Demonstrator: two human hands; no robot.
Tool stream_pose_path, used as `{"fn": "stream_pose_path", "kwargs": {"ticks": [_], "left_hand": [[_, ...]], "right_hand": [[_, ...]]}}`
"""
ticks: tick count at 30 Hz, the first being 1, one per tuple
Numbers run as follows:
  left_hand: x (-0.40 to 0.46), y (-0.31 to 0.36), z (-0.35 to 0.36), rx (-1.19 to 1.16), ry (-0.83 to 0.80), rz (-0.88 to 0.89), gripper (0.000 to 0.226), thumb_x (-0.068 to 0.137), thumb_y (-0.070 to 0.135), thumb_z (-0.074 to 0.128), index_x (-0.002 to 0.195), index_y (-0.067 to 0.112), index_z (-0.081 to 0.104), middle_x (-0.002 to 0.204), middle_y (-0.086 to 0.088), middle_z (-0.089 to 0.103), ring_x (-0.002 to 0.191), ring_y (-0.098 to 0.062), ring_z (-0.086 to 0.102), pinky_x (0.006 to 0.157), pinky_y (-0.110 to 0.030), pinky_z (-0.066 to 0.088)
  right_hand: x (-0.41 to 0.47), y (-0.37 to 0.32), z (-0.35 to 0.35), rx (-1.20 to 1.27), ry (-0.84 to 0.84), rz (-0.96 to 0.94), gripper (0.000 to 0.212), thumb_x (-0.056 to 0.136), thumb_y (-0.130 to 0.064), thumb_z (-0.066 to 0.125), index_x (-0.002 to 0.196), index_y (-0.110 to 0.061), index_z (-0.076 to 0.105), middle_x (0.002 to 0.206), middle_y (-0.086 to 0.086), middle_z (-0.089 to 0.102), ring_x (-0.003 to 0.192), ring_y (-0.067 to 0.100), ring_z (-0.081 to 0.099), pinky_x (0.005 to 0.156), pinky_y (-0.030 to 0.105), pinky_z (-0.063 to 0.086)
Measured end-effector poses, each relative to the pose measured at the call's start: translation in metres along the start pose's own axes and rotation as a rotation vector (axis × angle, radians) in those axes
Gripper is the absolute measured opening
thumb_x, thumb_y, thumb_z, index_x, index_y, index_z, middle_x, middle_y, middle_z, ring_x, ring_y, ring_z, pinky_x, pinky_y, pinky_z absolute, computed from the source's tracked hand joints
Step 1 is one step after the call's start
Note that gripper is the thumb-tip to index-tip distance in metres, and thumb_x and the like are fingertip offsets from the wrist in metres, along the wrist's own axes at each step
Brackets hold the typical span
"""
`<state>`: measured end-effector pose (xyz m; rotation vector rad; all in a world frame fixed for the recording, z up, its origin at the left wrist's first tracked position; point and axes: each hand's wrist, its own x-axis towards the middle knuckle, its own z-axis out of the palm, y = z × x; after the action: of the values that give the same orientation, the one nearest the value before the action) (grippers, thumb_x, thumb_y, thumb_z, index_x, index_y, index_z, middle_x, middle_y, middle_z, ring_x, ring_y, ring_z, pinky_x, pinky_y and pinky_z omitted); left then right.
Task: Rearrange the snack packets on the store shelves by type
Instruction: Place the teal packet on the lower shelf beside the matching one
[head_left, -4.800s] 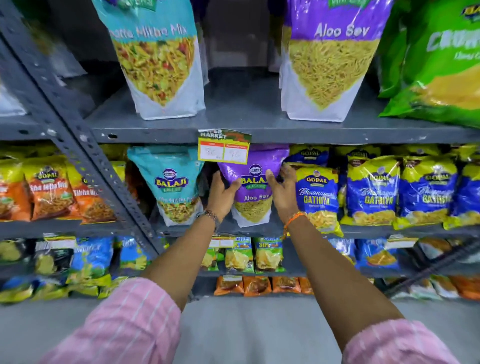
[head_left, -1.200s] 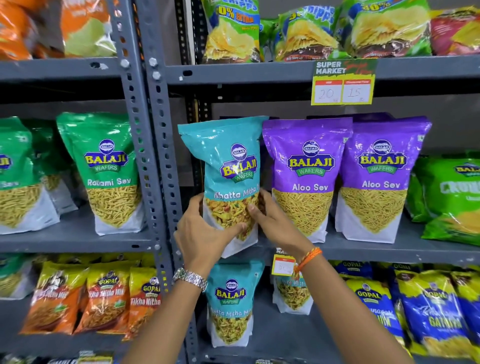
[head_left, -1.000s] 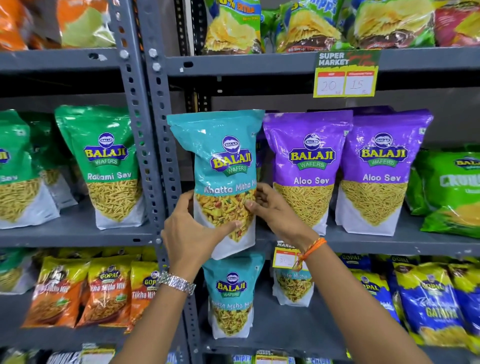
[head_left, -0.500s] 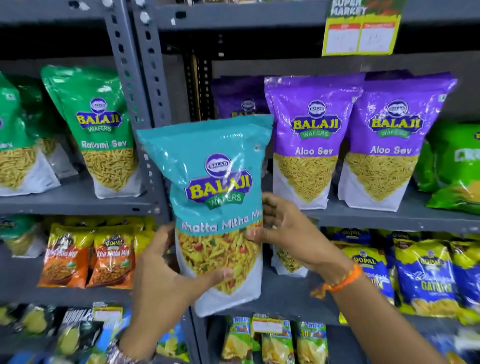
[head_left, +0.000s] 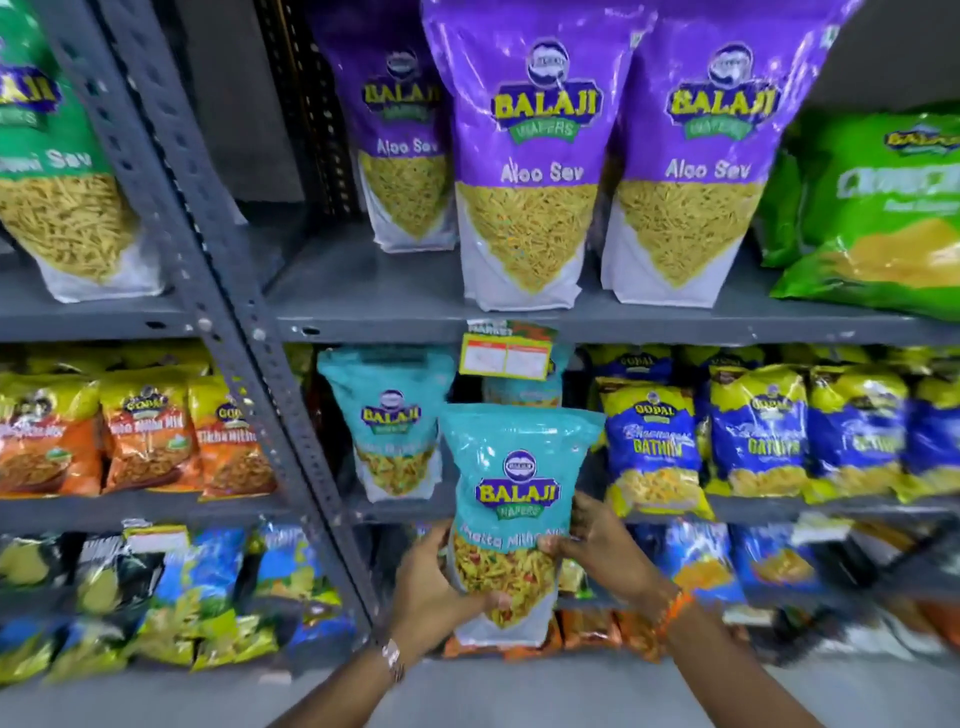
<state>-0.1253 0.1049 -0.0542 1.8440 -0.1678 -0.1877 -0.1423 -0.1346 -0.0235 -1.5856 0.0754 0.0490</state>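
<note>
Holding the teal Khatta Mitha Mix packet (head_left: 511, 525) between both hands, the person now has it down in front of the middle shelf (head_left: 779, 512), whereas half a second ago it was raised level with the purple Aloo Sev packets (head_left: 527, 171) on the upper shelf (head_left: 395, 317), and a second ago it stood among them. The space at the left front of that upper shelf is now bare, and only purple bags stand along that stretch, with a green packet (head_left: 878, 208) at the far right. That reads as the odd packet lifted out of the wrong group and on its way to its own kind: a matching teal Balaji packet (head_left: 387, 421) stands on the middle shelf just left of the carried one, and another teal bag shows partly behind the price tag (head_left: 506, 356).

The left hand (head_left: 434, 587) is wrapped around the packet's lower left edge with the thumb across its front; the right hand (head_left: 597, 545) presses on the right edge with fingers curled onto the face. Both are closed on the bag.

The packet is upright, facing the camera, its glossy teal top puffed and lightly creased, a clear window below showing a yellow mix with red and green bits, and a white base. It hangs clear of the shelf, in front of the gap between the teal packet and the blue-and-yellow Gopal Gathiya packets (head_left: 649, 452), which looks like the likely slot.
</note>
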Motion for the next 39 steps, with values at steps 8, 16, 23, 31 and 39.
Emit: {"fn": "stream_pose_path", "kwargs": {"ticks": [8, 16, 23, 31, 39], "left_hand": [[0.072, 0.010, 0.044, 0.069, -0.087, -0.034, 0.092, 0.037, 0.041, 0.104, 0.116, 0.032, 0.057, 0.114, 0.013, 0.074, 0.119, -0.020, 0.068, 0.093, -0.028, 0.057], [0.140, 0.040, 0.059, 0.120, 0.034, -0.001, 0.101, 0.047, 0.014, 0.103, 0.133, 0.007, 0.052, 0.133, -0.014, 0.067, 0.124, -0.025, 0.062, 0.108, -0.051, 0.052], [0.166, 0.047, 0.068, 0.159, 0.056, 0.037, 0.103, 0.055, 0.003, 0.099, 0.142, 0.005, 0.042, 0.138, -0.016, 0.063, 0.126, -0.023, 0.058, 0.099, -0.033, 0.045], [0.173, 0.019, 0.078, 0.216, 0.093, 0.029, 0.114, 0.061, -0.002, 0.094, 0.154, 0.009, 0.029, 0.149, -0.016, 0.055, 0.140, -0.030, 0.051, 0.111, -0.044, 0.045], [0.174, 0.026, 0.075, 0.300, 0.119, -0.019, 0.106, 0.056, 0.005, 0.099, 0.144, 0.006, 0.040, 0.141, -0.017, 0.062, 0.134, -0.036, 0.058, 0.106, -0.043, 0.049]], "right_hand": [[0.049, 0.017, -0.042, -0.093, 0.080, 0.042, 0.059, 0.068, -0.021, 0.089, 0.119, -0.008, 0.062, 0.122, 0.016, 0.070, 0.118, 0.035, 0.065, 0.098, 0.052, 0.055], [0.117, -0.025, -0.064, -0.155, 0.069, -0.031, 0.045, 0.080, 0.011, 0.071, 0.120, 0.004, 0.053, 0.120, 0.017, 0.065, 0.109, 0.024, 0.064, 0.081, 0.020, 0.060], [0.151, -0.022, -0.068, -0.207, 0.110, -0.061, 0.059, 0.077, 0.010, 0.075, 0.130, 0.003, 0.050, 0.131, 0.020, 0.065, 0.117, 0.027, 0.063, 0.098, 0.041, 0.056], [0.168, 0.012, -0.069, -0.318, 0.117, -0.084, 0.065, 0.074, 0.001, 0.081, 0.132, -0.006, 0.052, 0.131, 0.016, 0.067, 0.122, 0.029, 0.063, 0.102, 0.054, 0.053], [0.162, 0.009, -0.066, -0.302, 0.139, -0.011, 0.064, 0.074, -0.002, 0.083, 0.129, -0.005, 0.050, 0.131, 0.015, 0.066, 0.121, 0.028, 0.063, 0.099, 0.051, 0.056]]}}
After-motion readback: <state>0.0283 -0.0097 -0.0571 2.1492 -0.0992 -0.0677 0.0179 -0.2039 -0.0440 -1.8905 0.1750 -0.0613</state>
